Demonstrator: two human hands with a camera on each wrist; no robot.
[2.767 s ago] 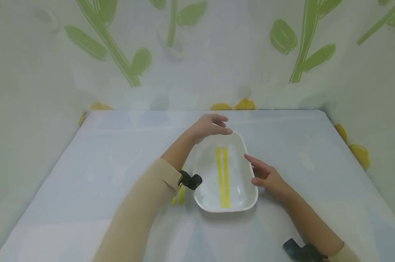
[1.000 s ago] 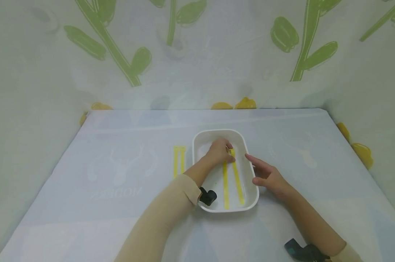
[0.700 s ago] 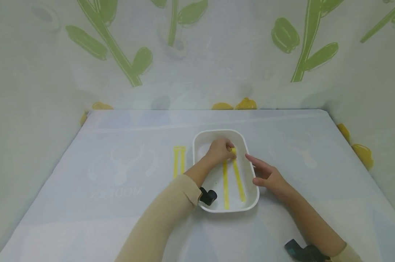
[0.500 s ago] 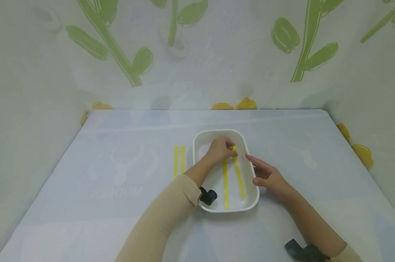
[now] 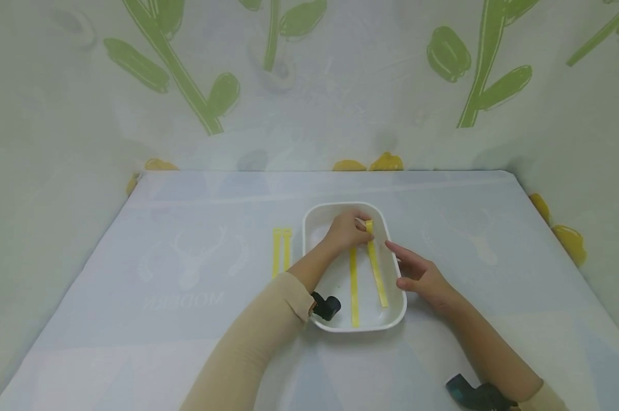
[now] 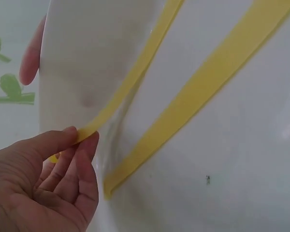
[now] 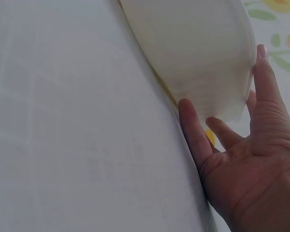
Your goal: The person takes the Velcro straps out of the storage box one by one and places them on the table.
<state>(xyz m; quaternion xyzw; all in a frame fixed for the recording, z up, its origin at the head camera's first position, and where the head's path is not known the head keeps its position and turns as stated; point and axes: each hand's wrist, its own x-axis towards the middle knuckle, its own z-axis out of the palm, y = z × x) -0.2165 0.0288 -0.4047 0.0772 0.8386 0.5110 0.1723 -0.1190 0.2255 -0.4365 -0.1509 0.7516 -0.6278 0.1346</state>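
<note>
A white rectangular container with rounded corners lies on the table, holding two flat yellow straps. My left hand is inside it and pinches the far end of one yellow strap between thumb and index finger, as the left wrist view also shows. That strap slants toward the right wall. The other yellow strap lies flat on the container's floor, its far end hidden by my left hand in the head view. Against the container's right side rests my right hand, fingers spread, touching rim and outer wall.
Two more yellow straps lie side by side on the table, left of the container, partly hidden by my left arm. A printed curtain with green stems stands behind and beside the table.
My left hand has gone from above the container's far rim into it and pinched one strap. The strap has slid right and away from me. My right hand has stayed in place.
</note>
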